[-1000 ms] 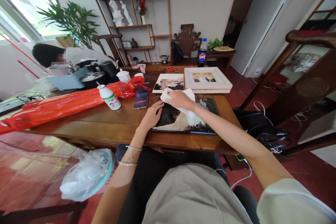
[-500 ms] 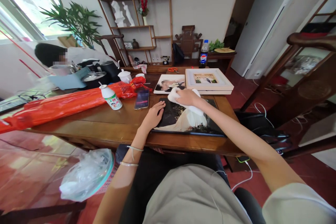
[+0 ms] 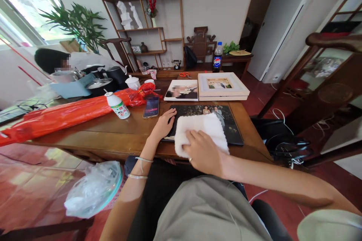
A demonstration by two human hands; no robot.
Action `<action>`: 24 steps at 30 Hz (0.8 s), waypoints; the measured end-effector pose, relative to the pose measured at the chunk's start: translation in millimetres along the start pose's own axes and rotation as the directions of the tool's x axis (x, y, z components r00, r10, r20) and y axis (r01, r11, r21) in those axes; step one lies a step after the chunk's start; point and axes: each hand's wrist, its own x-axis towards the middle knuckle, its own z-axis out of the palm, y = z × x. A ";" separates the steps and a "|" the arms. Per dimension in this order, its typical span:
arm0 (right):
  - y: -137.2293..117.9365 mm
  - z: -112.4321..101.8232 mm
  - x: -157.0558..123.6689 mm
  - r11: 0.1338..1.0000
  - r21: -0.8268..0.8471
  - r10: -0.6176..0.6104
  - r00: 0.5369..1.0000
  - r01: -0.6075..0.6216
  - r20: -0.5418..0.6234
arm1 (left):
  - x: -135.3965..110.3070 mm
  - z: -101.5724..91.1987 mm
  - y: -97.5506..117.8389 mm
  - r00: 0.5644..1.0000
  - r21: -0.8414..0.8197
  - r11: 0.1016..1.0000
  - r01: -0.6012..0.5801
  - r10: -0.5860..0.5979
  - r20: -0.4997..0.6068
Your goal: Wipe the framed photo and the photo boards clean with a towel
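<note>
A dark wedding photo panel [image 3: 233, 130] lies flat at the table's near edge, partly covered by a fluffy white cloth [image 3: 212, 123]. My right hand [image 3: 204, 153] grips the cloth with bent fingers at the panel's near edge. On the panel's left side rests my left hand [image 3: 164, 124], its fingers stretched out and holding nothing. Just beyond the panel are a white photo album [image 3: 182, 95] and a cream box [image 3: 226, 92] with a picture in its lid. A phone [image 3: 151, 107] lies left of my left hand.
A white drink bottle [image 3: 117, 105] stands beside a long red plastic-wrapped bundle [image 3: 70, 115]. Orange-handled scissors [image 3: 184, 75] and a cola bottle [image 3: 217, 58] are farther back. Another person leans over at the far left. Below the table sits a bag-lined basket [image 3: 96, 188].
My right hand has drawn the cloth from the panel's far edge to its near edge, and the cloth now lies more spread out. My left hand stays on the panel.
</note>
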 end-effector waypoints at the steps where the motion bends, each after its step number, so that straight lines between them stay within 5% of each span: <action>1: -3.1 -0.6 -0.1 0.999 0.034 -0.036 0.999 0.036 -0.005 | 0.0 -0.1 -0.2 1.000 0.000 1.000 -0.001 0.001 -0.001; 4: 12.1 4.8 12.6 0.995 0.089 -0.033 0.999 0.033 0.001 | 0.0 0.1 -1.3 1.000 -0.002 1.000 -0.003 0.003 0.003; 10: 85.4 28.5 57.3 0.997 0.021 0.071 0.996 -0.072 0.045 | -0.1 2.1 -5.4 1.000 0.010 1.000 -0.006 0.006 0.002; 13: 97.1 32.3 62.6 0.997 0.001 0.083 0.994 -0.083 0.066 | -0.1 2.7 -5.5 1.000 0.022 1.000 -0.004 0.004 -0.009; 21: 13.0 18.7 7.0 0.995 0.068 -0.073 0.996 0.076 -0.045 | -0.1 -0.2 -1.6 1.000 -0.011 1.000 -0.007 0.007 0.017; 24: 2.3 14.2 -3.1 0.985 0.110 -0.126 0.990 0.133 -0.067 | -0.2 -0.9 -1.2 1.000 -0.028 1.000 0.006 -0.006 0.012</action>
